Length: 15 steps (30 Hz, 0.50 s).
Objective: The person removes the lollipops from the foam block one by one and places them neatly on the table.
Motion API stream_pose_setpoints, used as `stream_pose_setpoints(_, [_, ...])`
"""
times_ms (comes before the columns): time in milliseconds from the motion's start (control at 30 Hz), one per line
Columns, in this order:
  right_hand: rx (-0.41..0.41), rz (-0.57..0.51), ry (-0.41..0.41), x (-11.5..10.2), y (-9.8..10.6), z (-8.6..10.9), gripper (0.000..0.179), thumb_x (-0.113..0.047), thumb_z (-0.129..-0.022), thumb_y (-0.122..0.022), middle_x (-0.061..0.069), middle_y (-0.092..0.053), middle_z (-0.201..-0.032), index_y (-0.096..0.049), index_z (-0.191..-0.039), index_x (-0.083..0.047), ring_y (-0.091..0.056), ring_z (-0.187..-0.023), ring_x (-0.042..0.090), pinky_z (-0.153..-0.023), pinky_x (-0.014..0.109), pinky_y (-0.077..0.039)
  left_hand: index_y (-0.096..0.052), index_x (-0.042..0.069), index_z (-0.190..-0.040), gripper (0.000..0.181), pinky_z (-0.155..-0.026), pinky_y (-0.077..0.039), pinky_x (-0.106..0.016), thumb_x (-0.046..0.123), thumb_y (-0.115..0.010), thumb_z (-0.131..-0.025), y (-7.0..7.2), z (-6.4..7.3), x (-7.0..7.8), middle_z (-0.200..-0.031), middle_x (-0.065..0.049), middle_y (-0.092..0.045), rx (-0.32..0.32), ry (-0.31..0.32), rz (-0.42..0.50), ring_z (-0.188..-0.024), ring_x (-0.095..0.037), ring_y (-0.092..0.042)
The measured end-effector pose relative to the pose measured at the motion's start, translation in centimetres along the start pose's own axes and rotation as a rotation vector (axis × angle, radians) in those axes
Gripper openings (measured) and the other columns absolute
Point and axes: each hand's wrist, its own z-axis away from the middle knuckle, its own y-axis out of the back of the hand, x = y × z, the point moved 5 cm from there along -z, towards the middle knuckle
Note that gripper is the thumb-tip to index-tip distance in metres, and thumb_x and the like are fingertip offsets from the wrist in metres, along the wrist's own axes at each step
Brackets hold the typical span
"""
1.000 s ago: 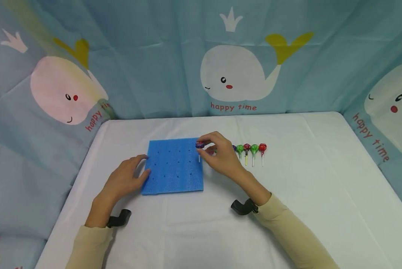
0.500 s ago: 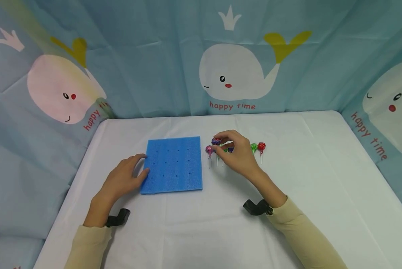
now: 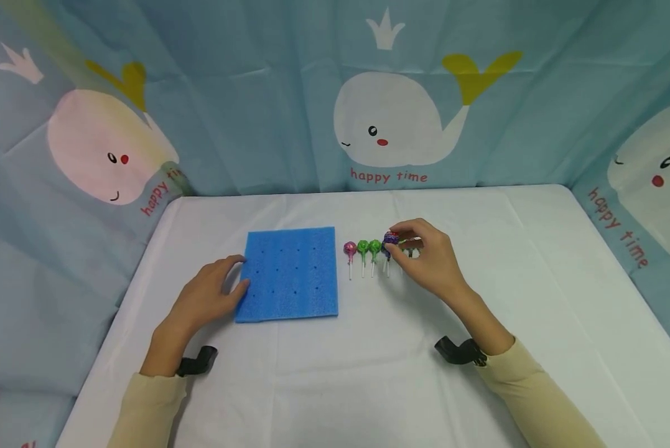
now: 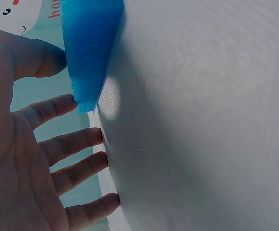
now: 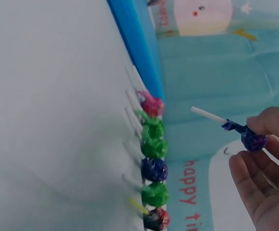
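My right hand (image 3: 432, 261) pinches a purple-wrapped lollipop (image 5: 253, 140) by its candy head, between thumb and fingertips. In the right wrist view its white stick points up and to the left, above the table. Below it lies a row of lollipops: a pink one (image 3: 349, 248), green ones (image 3: 374, 246), a dark blue one (image 5: 153, 170) and a red one (image 5: 156, 219) with a yellow stick. The hand hides the row's right end in the head view. My left hand (image 3: 207, 294) rests with relaxed, spread fingers at the left edge of a blue foam board (image 3: 290, 274), thumb and forefinger touching it.
The foam board has rows of small holes and lies flat on a white-covered table (image 3: 335, 379). A blue curtain (image 3: 256, 124) with whale prints hangs behind and at both sides. A black wrist camera (image 3: 460, 351) sits on each arm.
My right hand has carried the purple lollipop rightward, from over the board's right edge to above the middle of the row. The left hand has stayed at the board's left edge.
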Motion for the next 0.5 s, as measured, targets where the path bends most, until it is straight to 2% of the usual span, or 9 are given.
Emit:
stream_pose_setpoints(333, [0.023,-0.017,-0.049,1.8,0.3,1.5,0.03,-0.003,-0.091,-0.081,0.012,-0.074,-0.114,-0.073,-0.119,-0.004,-0.073,-0.095,0.023,-0.082,0.039,-0.066,-0.048,0.008,-0.154,0.059,-0.115,-0.042,-0.073,0.037,-0.061,-0.104,-0.2,-0.2,0.2,-0.157,-0.026,-0.053,-0.01,-0.001,0.002,-0.145,-0.05,-0.049])
stream_pose_setpoints(500, [0.029,-0.028,-0.053,2.2,0.5,1.7,0.031,-0.004,-0.092,-0.081,0.013,-0.074,-0.116,-0.072,-0.121,-0.002,-0.074,-0.1,0.027,-0.086,0.025,-0.064,-0.047,0.008,-0.155,0.059,-0.116,-0.041,-0.073,0.036,-0.06,-0.104,-0.1,-0.1,0.1,-0.158,-0.026,-0.052,-0.002,0.007,0.0,-0.145,-0.05,-0.047])
